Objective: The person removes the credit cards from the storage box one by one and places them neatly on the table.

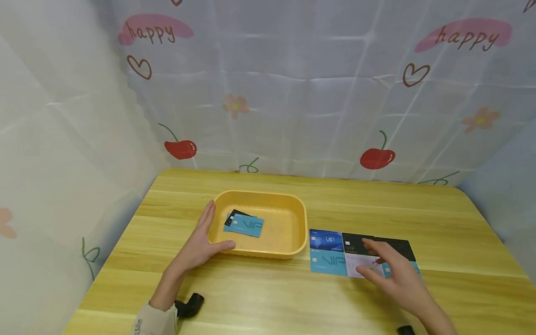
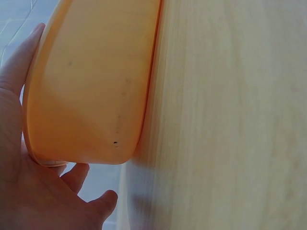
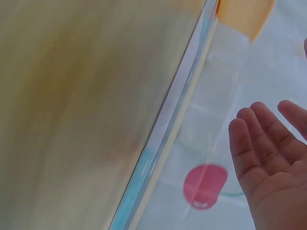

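A yellow tray (image 1: 293, 218) stands mid-table and holds a light blue VIP card (image 1: 244, 226) lying over a black card (image 1: 235, 215). My left hand (image 1: 200, 242) rests against the tray's near left corner, with straight fingers along the left wall and the thumb on the front wall; the left wrist view shows this left hand (image 2: 29, 187) flat against the tray (image 2: 91, 86). Right of the tray, several cards lie in two rows: dark blue (image 1: 325, 239), black (image 1: 355, 242), light blue (image 1: 328, 263), pale pink (image 1: 360, 264). My right hand (image 1: 387, 270) hovers over them with fingers extended, holding nothing; those fingers (image 3: 266, 148) look straight in the right wrist view.
The wooden table (image 1: 268, 298) is walled in by printed curtain on the left, back and right. A small black object (image 1: 190, 304) lies by my left wrist, another (image 1: 405, 330) at the bottom edge. Card edges (image 3: 160, 139) show along the tabletop.
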Demonstrator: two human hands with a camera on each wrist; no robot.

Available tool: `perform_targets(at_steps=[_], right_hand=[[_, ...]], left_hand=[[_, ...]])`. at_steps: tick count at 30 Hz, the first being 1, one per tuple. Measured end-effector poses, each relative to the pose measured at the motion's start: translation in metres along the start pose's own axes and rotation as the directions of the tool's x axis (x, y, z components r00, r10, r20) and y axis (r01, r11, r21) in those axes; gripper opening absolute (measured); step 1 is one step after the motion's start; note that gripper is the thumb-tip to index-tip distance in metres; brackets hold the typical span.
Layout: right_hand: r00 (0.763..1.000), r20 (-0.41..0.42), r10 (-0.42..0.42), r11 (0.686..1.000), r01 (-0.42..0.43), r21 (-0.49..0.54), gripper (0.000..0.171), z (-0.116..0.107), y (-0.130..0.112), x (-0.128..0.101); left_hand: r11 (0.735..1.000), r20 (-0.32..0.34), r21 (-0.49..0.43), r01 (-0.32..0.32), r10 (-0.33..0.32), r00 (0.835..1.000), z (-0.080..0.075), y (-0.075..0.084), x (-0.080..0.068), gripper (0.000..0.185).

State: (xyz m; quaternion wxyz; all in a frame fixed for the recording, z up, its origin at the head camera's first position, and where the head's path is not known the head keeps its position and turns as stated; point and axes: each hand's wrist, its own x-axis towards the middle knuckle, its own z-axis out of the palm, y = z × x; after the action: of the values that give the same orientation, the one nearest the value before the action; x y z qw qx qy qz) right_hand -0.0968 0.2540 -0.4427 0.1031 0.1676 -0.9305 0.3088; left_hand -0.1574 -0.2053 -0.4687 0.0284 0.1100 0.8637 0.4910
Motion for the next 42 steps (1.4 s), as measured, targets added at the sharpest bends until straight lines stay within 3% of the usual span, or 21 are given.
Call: perform_targets(at_steps=[4,10,19,30,37,42], right_hand=[[1.0,0.016,-0.025,1.0,0.025,-0.012,0.056,0.009,-0.01,0.003],[0.999,0.05,0.005,1.0,-0.005,-0.006,0.055,0.017,-0.024,0.011],[0.997,0.044,-0.068,0.995,0.065,0.071,0.055,0.024,-0.041,0.024],[0.981,-0.057,-0.185,0.966,0.192,0.173,0.049,0.045,-0.062,0.032],[0.96,-0.112,-0.258,0.946,0.274,0.173,0.046,0.064,-0.081,0.044],[0.96,-0.12,-0.254,0.942,0.274,0.196,0.04,0.082,-0.093,0.057]], left_hand=[[1.0,0.004,-0.007,0.001,-0.001,1.0,0.0,0.0,0.0,0.115],[1.0,0.004,0.004,0.002,-0.002,1.0,0.0,0.0,0.0,0.115],[1.0,0.001,0.004,-0.001,0.001,1.0,0.0,-0.001,0.0,0.115],[1.0,0.003,-0.001,-0.008,0.008,1.0,0.001,0.0,0.001,0.116],[1.0,0.001,-0.001,-0.002,0.002,1.0,0.0,0.0,0.001,0.116],[1.0,0.001,-0.003,0.006,-0.006,1.0,0.0,0.001,0.001,0.117]])
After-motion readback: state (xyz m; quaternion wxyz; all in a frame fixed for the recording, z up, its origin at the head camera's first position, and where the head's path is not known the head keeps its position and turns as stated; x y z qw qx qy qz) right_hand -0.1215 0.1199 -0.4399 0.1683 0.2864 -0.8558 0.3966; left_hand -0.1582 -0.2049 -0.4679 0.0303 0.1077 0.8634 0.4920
